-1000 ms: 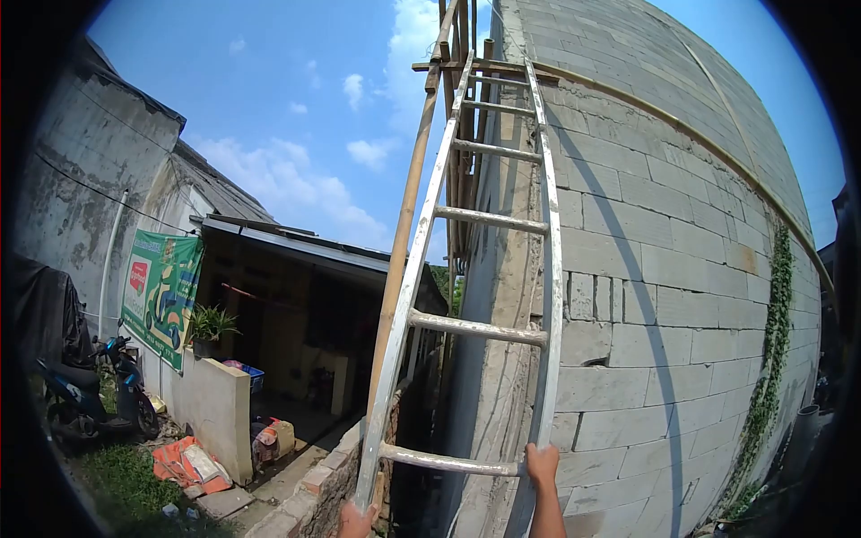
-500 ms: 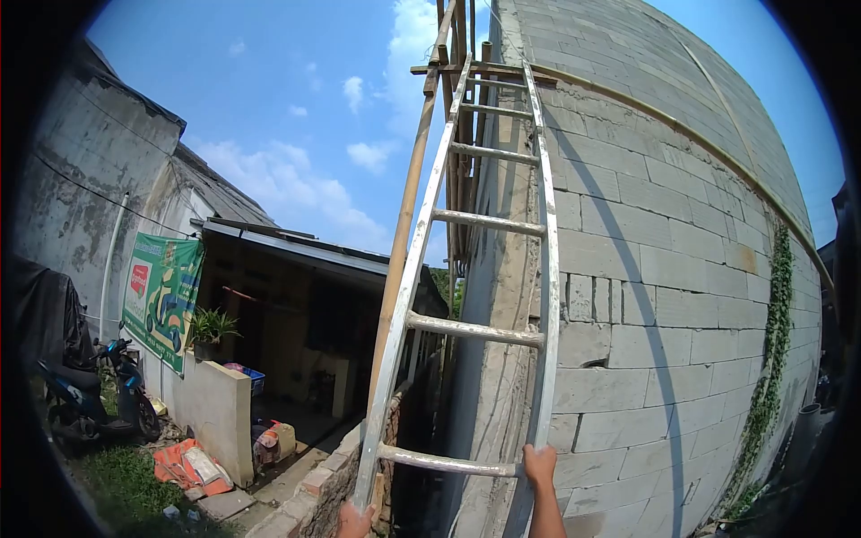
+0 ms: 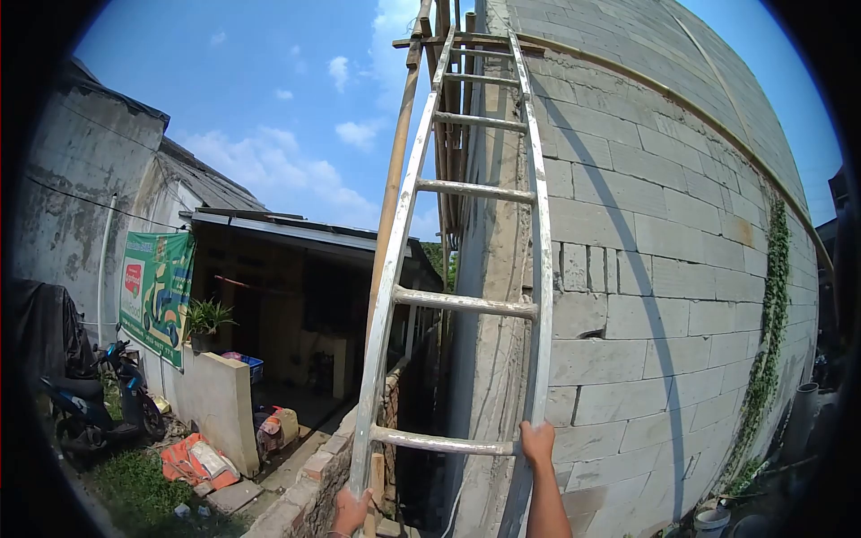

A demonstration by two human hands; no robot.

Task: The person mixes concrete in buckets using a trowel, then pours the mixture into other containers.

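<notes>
A paint-spotted metal ladder (image 3: 466, 305) rises in front of me, its top against the wooden crosspiece (image 3: 413, 42) at the corner of a block wall. My left hand (image 3: 351, 511) is closed around the left rail near the bottom of the view. On the right rail, just beside the lowest visible rung (image 3: 444, 441), my right hand (image 3: 538, 443) is wrapped a little higher. The ladder's feet are out of view.
The grey block wall (image 3: 664, 233) stands close on the right. A bamboo pole (image 3: 392, 193) runs up behind the ladder. To the left are a low brick wall (image 3: 327, 466), a motorbike (image 3: 103, 394), a green banner (image 3: 157, 291) and orange sheeting (image 3: 193, 462).
The ladder's top and the surroundings sit higher and slightly left in view. Both hands appear higher too, still on the same rails, and more of my left hand shows.
</notes>
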